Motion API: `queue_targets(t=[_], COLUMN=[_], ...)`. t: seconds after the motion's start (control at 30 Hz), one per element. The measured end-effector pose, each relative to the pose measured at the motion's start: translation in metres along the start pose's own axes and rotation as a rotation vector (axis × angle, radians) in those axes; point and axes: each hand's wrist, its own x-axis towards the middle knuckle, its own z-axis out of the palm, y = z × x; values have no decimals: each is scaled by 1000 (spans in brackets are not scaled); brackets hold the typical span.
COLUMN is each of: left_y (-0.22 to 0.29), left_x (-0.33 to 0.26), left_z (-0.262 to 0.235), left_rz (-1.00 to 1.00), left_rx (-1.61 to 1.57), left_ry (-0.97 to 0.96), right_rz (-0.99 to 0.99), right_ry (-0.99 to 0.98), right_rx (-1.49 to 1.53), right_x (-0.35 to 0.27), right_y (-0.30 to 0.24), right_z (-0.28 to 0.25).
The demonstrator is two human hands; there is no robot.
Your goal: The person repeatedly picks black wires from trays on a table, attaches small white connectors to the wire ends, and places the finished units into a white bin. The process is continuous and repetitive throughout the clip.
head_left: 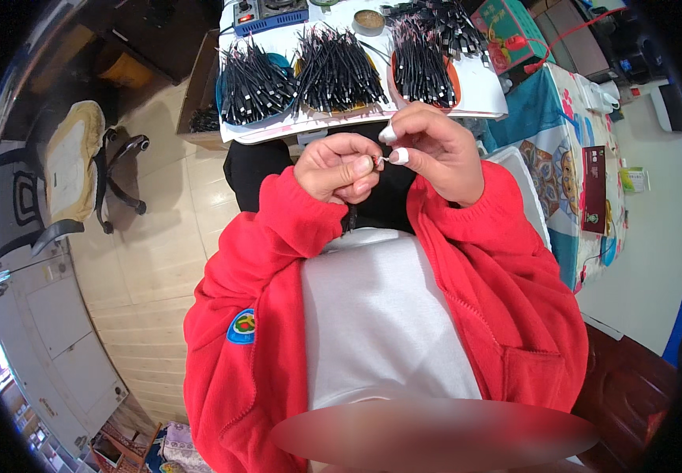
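Note:
My left hand [339, 167] is closed in a pinch around a thin black cable [349, 218], whose lower part hangs beneath my fingers. Short stripped wire ends [380, 161] poke out past my left thumb and forefinger. My right hand [439, 156] meets them from the other side, its thumb at the wire tips and its forefinger curled just above. White coverings wrap the right thumb and forefinger tips. Beyond my hands lie bundles of black cables in a blue tray [284, 60], a yellow tray [381, 101] and an orange tray [456, 83].
On the white table [483, 93] are more black cables [453, 30], a round tin [369, 20] and a blue device with a red-lit switch [271, 17]. Patterned cloth covers a right-hand table [536, 118]. An office chair [73, 169] stands left; an open carton [199, 98] sits beside the table.

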Motion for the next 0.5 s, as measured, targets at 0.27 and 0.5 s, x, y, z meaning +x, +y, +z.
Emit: queue_targets(t=[0.27, 0.5], left_y=[-6, -7], left_x=[5, 7], left_z=[0, 10], left_rz=[-169, -142], left_rx=[-234, -235], left_ry=[-207, -167], right_rz=[-390, -415], right_ry=[-120, -54], right_rx=[-245, -355], right_x=[5, -1], right_y=[-2, -8], right_z=[-7, 0])
